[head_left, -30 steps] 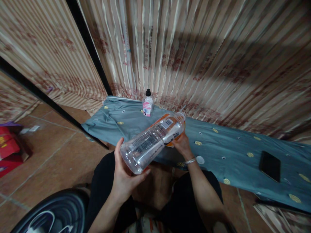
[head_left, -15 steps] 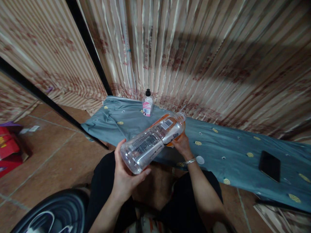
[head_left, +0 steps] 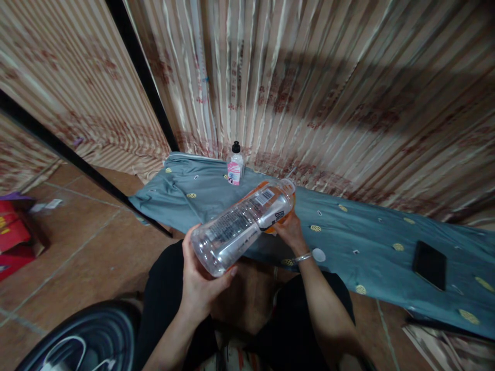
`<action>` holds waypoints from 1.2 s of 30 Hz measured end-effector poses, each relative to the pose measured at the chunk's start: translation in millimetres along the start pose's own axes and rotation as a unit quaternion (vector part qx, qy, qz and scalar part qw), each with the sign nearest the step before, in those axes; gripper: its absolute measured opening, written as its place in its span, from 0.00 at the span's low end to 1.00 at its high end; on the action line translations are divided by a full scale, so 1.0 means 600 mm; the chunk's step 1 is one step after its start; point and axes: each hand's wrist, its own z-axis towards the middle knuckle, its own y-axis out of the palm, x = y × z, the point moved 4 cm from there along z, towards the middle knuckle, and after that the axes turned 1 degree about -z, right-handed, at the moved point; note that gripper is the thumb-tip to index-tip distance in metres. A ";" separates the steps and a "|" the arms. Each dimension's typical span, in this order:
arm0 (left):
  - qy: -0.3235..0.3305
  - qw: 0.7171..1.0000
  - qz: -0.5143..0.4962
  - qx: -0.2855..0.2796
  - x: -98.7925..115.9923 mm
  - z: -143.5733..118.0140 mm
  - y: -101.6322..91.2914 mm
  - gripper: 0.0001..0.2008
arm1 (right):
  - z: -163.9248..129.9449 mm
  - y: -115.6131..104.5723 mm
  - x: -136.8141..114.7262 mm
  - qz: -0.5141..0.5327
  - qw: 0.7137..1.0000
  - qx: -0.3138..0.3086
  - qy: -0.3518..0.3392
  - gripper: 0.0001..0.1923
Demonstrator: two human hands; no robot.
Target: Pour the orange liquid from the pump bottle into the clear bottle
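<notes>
I hold a large clear plastic bottle with an orange and white label tilted on its side, its mouth pointing away from me. My left hand cups the bottle's base. My right hand, with a thin bracelet at the wrist, grips the bottle under its labelled upper part. The mouth has no cap on it. A white round cap lies on the blue-grey cloth just right of my right wrist.
A small bottle with a pink label and black cap stands at the back of the cloth-covered surface. A black phone lies at right. Striped curtains hang behind. A red box sits on the tiled floor at left; a dark round object is bottom left.
Almost nothing: both hands keep hold of the tilted bottle, which has shifted only slightly.
</notes>
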 end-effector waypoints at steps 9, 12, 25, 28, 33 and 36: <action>0.000 0.999 0.029 0.016 -0.007 -0.001 -0.003 0.46 | -0.001 -0.001 -0.001 0.000 1.000 0.003 -0.001 0.44; 0.003 0.999 0.046 0.017 -0.007 0.000 -0.002 0.47 | -0.002 -0.002 -0.006 -0.009 1.000 0.008 0.000 0.43; 0.004 0.999 0.034 0.026 -0.009 -0.001 -0.002 0.47 | -0.003 0.000 -0.003 -0.007 1.000 0.000 -0.004 0.41; 0.005 0.999 0.039 0.026 -0.009 -0.001 -0.002 0.46 | -0.004 0.001 -0.002 -0.012 1.000 -0.004 0.002 0.43; 0.002 0.999 0.039 0.026 -0.014 -0.001 -0.004 0.47 | -0.004 0.000 -0.005 0.000 1.000 -0.007 -0.003 0.41; 0.001 0.999 0.036 0.029 -0.015 -0.002 -0.005 0.48 | -0.004 0.000 -0.007 0.005 1.000 -0.005 -0.004 0.40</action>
